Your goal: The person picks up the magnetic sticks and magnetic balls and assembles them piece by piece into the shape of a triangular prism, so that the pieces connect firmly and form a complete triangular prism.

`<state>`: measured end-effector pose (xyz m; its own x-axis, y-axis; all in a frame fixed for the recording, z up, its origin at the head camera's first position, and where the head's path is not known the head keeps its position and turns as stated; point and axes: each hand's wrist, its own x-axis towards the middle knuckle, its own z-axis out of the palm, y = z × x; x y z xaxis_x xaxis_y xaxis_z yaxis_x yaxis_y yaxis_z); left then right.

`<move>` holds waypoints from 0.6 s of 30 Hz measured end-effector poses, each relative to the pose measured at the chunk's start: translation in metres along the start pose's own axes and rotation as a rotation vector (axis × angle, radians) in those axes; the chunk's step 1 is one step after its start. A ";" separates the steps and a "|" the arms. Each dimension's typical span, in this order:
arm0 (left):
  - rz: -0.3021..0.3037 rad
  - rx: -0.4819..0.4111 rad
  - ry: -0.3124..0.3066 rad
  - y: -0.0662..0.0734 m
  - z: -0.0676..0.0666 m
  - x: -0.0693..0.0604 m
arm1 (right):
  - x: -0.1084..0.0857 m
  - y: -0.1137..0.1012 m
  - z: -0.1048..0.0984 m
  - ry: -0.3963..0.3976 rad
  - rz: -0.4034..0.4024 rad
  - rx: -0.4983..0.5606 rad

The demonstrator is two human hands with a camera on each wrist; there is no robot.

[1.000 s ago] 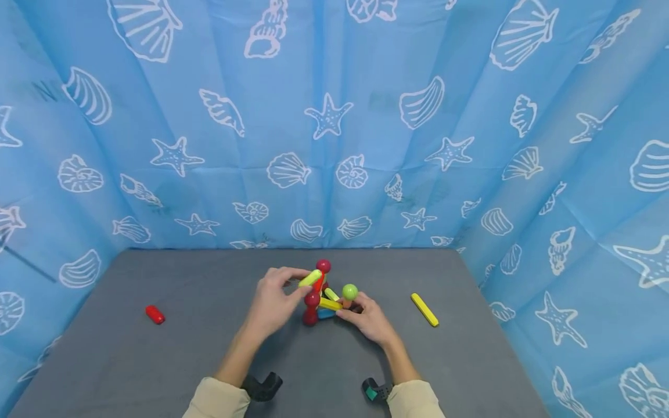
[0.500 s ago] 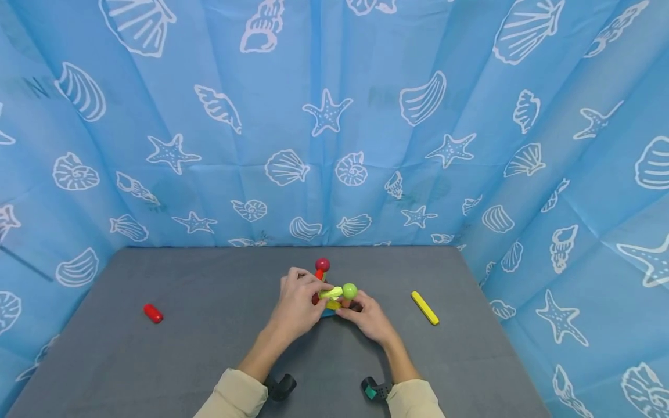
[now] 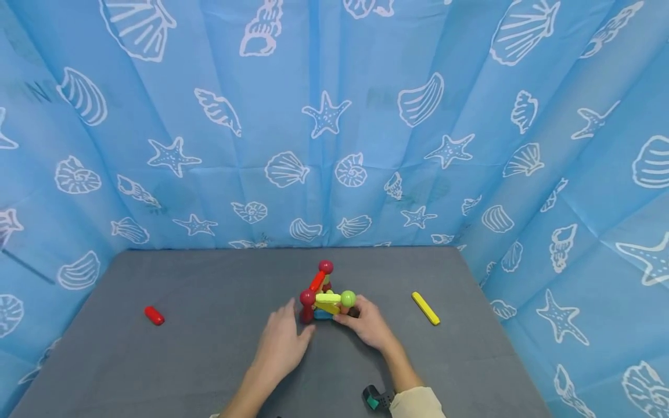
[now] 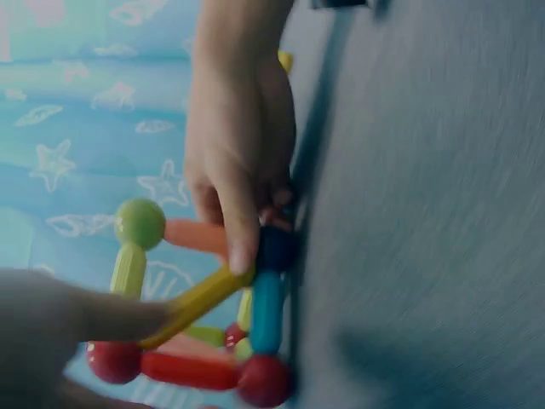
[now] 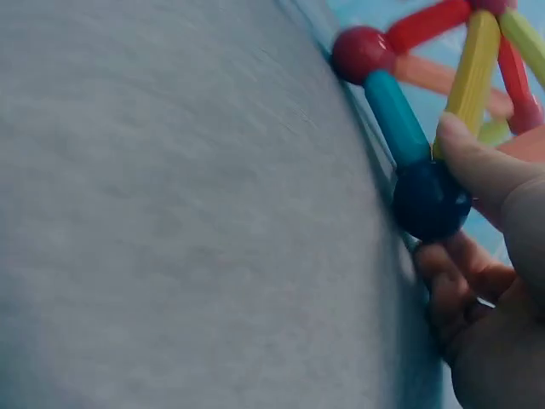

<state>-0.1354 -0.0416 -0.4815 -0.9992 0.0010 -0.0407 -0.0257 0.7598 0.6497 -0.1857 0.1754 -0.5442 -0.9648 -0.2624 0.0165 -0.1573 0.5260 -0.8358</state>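
A toy frame of magnetic rods and balls stands mid-table. Along its top front edge, a lime rod point(image 3: 327, 298) spans from a red ball point(image 3: 307, 297) to a green ball point(image 3: 348, 298). My right hand point(image 3: 372, 326) grips the frame's lower right corner: its thumb lies on the end of the diagonal yellow rod point(image 5: 473, 72), with fingers beside the dark blue ball point(image 5: 432, 200). A blue rod point(image 4: 267, 311) forms the bottom front edge. To the frame's left, my left hand point(image 3: 280, 342) holds nothing, fingers loosely extended near the red balls.
A short red rod point(image 3: 154, 315) lies on the grey table point(image 3: 209, 360) at the left. Toward the right lies a loose yellow rod point(image 3: 425, 308). Behind the table hangs a blue shell-patterned curtain point(image 3: 324, 191).
My left hand carried the lime rod over to the top front edge, let it go between the red and green balls, and drew back left. My right hand kept its grip at the corner.
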 end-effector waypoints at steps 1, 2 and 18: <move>-0.040 0.011 -0.068 -0.004 0.001 -0.003 | -0.002 -0.004 0.000 -0.033 -0.008 -0.004; -0.065 0.012 -0.131 -0.008 0.002 -0.004 | -0.003 -0.007 0.000 -0.075 -0.017 0.004; 0.035 -0.042 -0.012 -0.043 0.019 0.029 | 0.000 -0.018 -0.001 0.041 -0.040 -0.248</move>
<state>-0.1632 -0.0620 -0.5247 -0.9990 0.0355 -0.0266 0.0078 0.7310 0.6823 -0.1825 0.1667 -0.5283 -0.9637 -0.2568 0.0737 -0.2379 0.6998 -0.6736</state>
